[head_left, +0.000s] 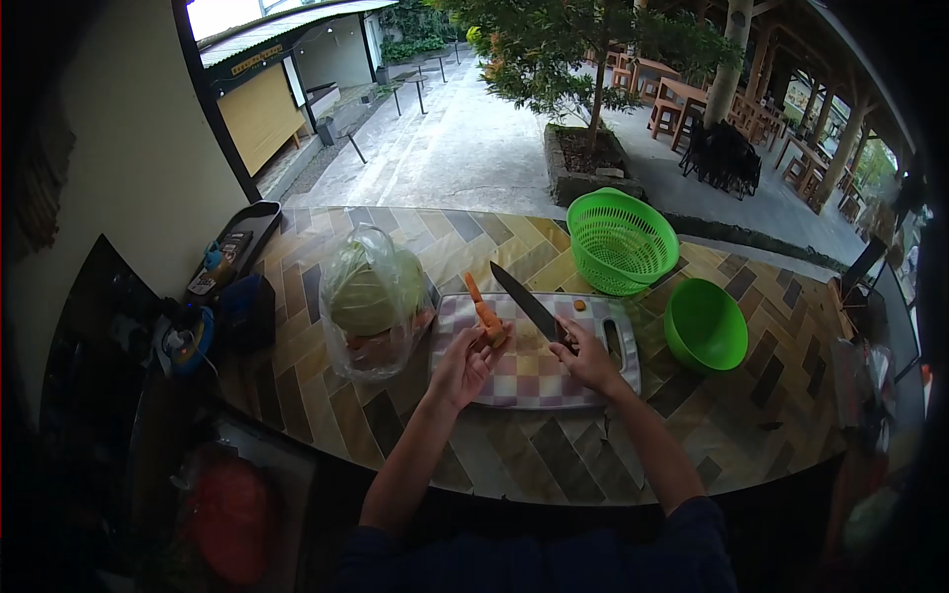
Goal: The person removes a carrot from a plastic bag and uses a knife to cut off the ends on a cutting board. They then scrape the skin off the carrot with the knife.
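My left hand [470, 364] is closed on a carrot [484, 314], held tilted above the left part of a checked cutting board [504, 390]. The carrot's thin end points away from me. In my right hand [590, 361] is the handle of a large knife [527, 301], its dark blade angled up and to the left over the board. Blade and carrot are apart. A small cut piece of carrot [579, 305] lies near the board's far right corner, beside the handle slot.
Left of the board stands a clear plastic bag [368, 341] with a cabbage [376, 292] in it. A green colander [623, 242] sits beyond the board, and a green bowl [706, 326] to its right. A dark tray [232, 252] lies at the table's far left.
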Tool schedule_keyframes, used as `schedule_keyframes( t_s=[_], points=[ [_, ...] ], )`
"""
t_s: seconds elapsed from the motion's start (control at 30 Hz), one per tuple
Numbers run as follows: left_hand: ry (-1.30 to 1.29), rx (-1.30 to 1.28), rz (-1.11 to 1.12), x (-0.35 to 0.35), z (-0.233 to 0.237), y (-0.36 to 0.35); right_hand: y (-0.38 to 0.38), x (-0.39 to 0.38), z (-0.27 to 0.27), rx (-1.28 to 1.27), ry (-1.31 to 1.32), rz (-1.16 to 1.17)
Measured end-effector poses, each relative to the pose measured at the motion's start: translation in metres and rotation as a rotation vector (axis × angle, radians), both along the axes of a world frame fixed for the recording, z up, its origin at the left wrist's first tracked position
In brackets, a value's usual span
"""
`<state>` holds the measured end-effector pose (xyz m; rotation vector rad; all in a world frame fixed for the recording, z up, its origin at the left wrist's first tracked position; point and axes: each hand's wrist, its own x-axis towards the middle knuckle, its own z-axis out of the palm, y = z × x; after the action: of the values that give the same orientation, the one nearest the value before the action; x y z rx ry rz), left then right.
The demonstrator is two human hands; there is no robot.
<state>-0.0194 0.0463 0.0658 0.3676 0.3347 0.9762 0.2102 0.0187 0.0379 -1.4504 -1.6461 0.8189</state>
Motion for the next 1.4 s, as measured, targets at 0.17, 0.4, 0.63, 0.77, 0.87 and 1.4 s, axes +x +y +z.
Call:
schedule_keyframes(
  t_s=[0.17,0.4,0.63,0.77,0.87,1.4],
  points=[
    [-0.06,0.022,-0.009,0.002,0.001,-0.004,-0.025,-0.018,0.041,-0.017,0.076,0.004],
    [-0.119,0.069,0.005,0.012,0.005,-0.012,-0.039,-0.02,0.075,0.142,-0.039,0.278],
    [-0.162,0.134,-0.026,0.024,-0.003,-0.016,-0.038,-0.014,0.088,0.218,-0.203,0.319],
    [-0.198,0.225,-0.042,0.021,-0.004,-0.024,-0.038,-0.014,0.082,0.275,-0.223,0.371],
    [-0.055,0.154,0.056,0.023,0.002,-0.031,-0.04,-0.015,0.081,0.353,-0.225,0.387],
    [0.061,0.156,0.042,0.017,0.001,-0.035,-0.044,-0.027,0.084,0.317,-0.259,0.379]
  ],
)
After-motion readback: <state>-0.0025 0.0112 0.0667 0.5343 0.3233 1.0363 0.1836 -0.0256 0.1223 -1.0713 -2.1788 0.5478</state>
